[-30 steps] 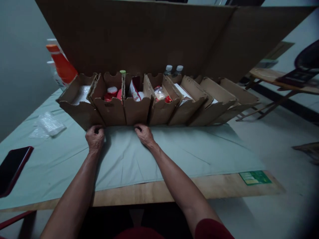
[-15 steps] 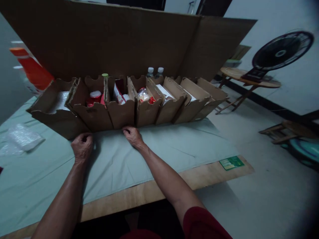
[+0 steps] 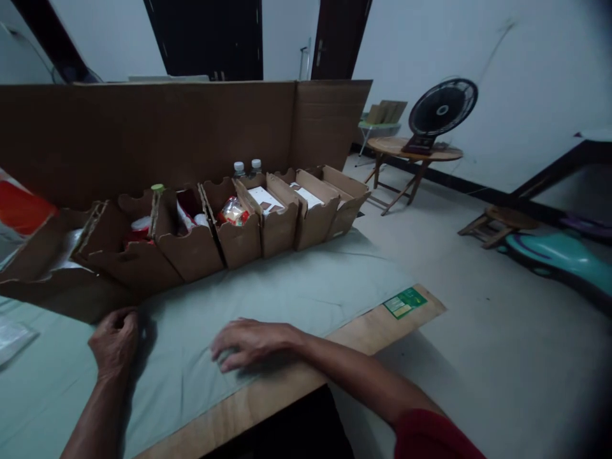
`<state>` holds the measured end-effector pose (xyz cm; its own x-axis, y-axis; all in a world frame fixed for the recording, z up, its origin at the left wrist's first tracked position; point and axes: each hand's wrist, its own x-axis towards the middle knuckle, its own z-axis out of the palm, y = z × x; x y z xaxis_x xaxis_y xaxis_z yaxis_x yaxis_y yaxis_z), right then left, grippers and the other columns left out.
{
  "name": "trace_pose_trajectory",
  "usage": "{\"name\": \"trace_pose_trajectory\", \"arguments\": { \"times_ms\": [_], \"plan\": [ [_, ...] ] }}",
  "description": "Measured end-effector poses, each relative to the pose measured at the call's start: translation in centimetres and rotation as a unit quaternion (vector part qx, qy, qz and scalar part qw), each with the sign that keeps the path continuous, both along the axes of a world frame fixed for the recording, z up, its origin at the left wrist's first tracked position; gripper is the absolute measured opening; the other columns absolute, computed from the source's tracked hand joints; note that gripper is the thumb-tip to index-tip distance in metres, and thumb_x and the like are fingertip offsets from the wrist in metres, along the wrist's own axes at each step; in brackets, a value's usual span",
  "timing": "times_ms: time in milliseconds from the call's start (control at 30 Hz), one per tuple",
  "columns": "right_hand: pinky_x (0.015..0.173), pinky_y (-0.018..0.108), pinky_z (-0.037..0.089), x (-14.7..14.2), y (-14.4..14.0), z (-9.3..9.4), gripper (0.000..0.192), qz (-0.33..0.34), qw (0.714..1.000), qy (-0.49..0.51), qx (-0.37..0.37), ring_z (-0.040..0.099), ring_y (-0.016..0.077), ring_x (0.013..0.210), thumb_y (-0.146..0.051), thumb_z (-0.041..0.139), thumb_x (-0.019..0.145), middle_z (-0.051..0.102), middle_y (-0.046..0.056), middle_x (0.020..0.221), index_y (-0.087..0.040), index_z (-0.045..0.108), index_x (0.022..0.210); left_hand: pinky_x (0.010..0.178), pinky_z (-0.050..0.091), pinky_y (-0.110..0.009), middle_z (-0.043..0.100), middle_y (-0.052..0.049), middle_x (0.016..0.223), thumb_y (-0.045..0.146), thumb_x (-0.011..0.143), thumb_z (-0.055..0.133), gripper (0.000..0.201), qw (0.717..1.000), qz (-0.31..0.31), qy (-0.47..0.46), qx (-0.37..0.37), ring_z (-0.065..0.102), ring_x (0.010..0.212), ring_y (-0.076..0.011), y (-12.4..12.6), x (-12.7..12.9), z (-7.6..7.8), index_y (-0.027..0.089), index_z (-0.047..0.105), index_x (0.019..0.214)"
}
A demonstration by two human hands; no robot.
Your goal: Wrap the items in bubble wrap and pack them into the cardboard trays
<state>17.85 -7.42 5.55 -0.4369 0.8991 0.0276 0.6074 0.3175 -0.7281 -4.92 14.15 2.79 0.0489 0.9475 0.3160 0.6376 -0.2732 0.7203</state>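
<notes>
My left hand (image 3: 115, 341) rests on the pale green cloth (image 3: 191, 331) in a loose fist, close to the lower front of a cardboard box (image 3: 71, 293); nothing shows in its curled fingers. Over the cloth near the table's front edge is my right hand (image 3: 253, 344), slightly blurred, with thumb and fingers apart and nothing held. Several open cardboard boxes stand side by side beyond both hands. One contains a clear and red packet (image 3: 233, 211); others hold red items, a white carton (image 3: 265, 200) and bubble wrap (image 3: 71, 245).
A tall cardboard panel (image 3: 191, 134) stands behind the boxes, with two capped bottles (image 3: 247, 169) before it. An orange-red object (image 3: 21, 204) is at far left, near a clear plastic wrap (image 3: 12, 338). Rightward are a fan (image 3: 442, 109) on a round table, a stool (image 3: 502, 220) and a teal object (image 3: 559, 252).
My right hand has drawn back from the boxes toward the front edge and its fingers have spread. My left hand stays by the box. The view has turned right and up.
</notes>
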Motion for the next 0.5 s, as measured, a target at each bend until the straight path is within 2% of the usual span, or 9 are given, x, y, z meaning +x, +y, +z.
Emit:
{"name": "trace_pose_trajectory", "arguments": {
  "times_ms": [33,67,167,233,300,367,400,433,500],
  "plan": [
    [0.095,0.029,0.047,1.7,-1.7,1.1,0.027,0.01,1.0,0.007,-0.023,0.068,0.0199,0.107,-0.032,0.067,0.094,0.075,0.01,0.116,-0.015,0.073,0.113,0.073,0.053,-0.035,0.072,0.0,0.075,0.036,0.07,0.053,0.024,1.0,-0.014,0.016,0.011,0.066,0.077,-0.0238,-0.2,0.0,-0.1,0.021,0.069,0.078],
    [0.089,0.027,0.049,3.7,-3.4,2.5,0.027,-0.017,0.999,0.015,-0.036,0.069,0.0189,0.101,-0.031,0.065,0.094,0.076,0.01,0.112,-0.015,0.073,0.114,0.074,0.053,-0.036,0.073,-0.003,0.078,0.037,0.071,0.053,0.025,0.998,-0.04,0.037,0.023,0.066,0.078,-0.0244,-0.5,0.2,-0.2,0.02,0.07,0.078],
    [0.086,0.029,0.051,11.5,-7.2,8.0,0.025,-0.223,0.973,0.048,0.035,0.07,0.0183,0.095,-0.031,0.06,0.094,0.077,0.008,0.105,-0.015,0.075,0.106,0.071,0.054,-0.035,0.074,-0.007,0.083,0.04,0.073,0.054,0.028,0.981,-0.163,0.08,0.062,0.068,0.078,-0.024,-2.2,2.3,0.2,0.018,0.071,0.079],
    [0.086,0.031,0.052,17.4,-8.3,11.9,0.027,-0.363,0.923,0.033,0.126,0.07,0.0188,0.093,-0.036,0.058,0.093,0.077,0.006,0.1,-0.017,0.076,0.101,0.064,0.053,-0.03,0.073,-0.006,0.084,0.041,0.076,0.054,0.028,0.966,-0.24,0.063,0.076,0.068,0.078,-0.0224,-3.8,5.2,0.8,0.02,0.071,0.08],
    [0.084,0.032,0.053,23.3,-8.2,15.0,0.03,-0.501,0.84,-0.025,0.208,0.07,0.0199,0.091,-0.035,0.054,0.092,0.076,0.007,0.097,-0.015,0.075,0.102,0.055,0.051,-0.026,0.073,-0.006,0.085,0.041,0.078,0.053,0.028,0.954,-0.29,0.019,0.079,0.068,0.078,-0.021,-5.6,9.2,1.4,0.02,0.071,0.081],
    [0.082,0.033,0.053,28.7,-7.0,16.9,0.034,-0.597,0.768,-0.12,0.198,0.07,0.0209,0.09,-0.028,0.049,0.092,0.076,0.009,0.099,-0.013,0.075,0.108,0.051,0.048,-0.024,0.072,-0.005,0.084,0.039,0.08,0.053,0.026,0.94,-0.332,-0.015,0.074,0.068,0.077,-0.0199,-7.5,13.5,1.7,0.02,0.071,0.082],
    [0.083,0.033,0.053,31.2,-6.1,17.3,0.035,-0.618,0.747,-0.181,0.166,0.07,0.0219,0.093,-0.025,0.048,0.091,0.076,0.01,0.102,-0.012,0.075,0.11,0.053,0.049,-0.025,0.072,-0.005,0.081,0.036,0.08,0.052,0.025,0.932,-0.354,-0.025,0.075,0.068,0.075,-0.0195,-8.4,15.5,1.6,0.02,0.071,0.081],
    [0.085,0.033,0.053,33.3,-5.0,17.4,0.034,-0.618,0.74,-0.229,0.131,0.07,0.0231,0.098,-0.023,0.05,0.089,0.076,0.01,0.105,-0.013,0.076,0.11,0.058,0.051,-0.026,0.072,-0.005,0.079,0.033,0.082,0.051,0.024,0.923,-0.376,-0.031,0.077,0.068,0.074,-0.019,-9.3,17.2,1.3,0.02,0.071,0.081],
    [0.088,0.032,0.052,36.9,-2.6,16.9,0.03,-0.595,0.752,-0.273,0.082,0.069,0.0247,0.102,-0.019,0.058,0.082,0.077,0.009,0.107,-0.016,0.078,0.104,0.068,0.054,-0.029,0.073,-0.004,0.078,0.028,0.083,0.05,0.023,0.905,-0.414,-0.033,0.09,0.069,0.074,-0.0187,-10.6,19.6,0.4,0.02,0.071,0.079]
  ]
}}
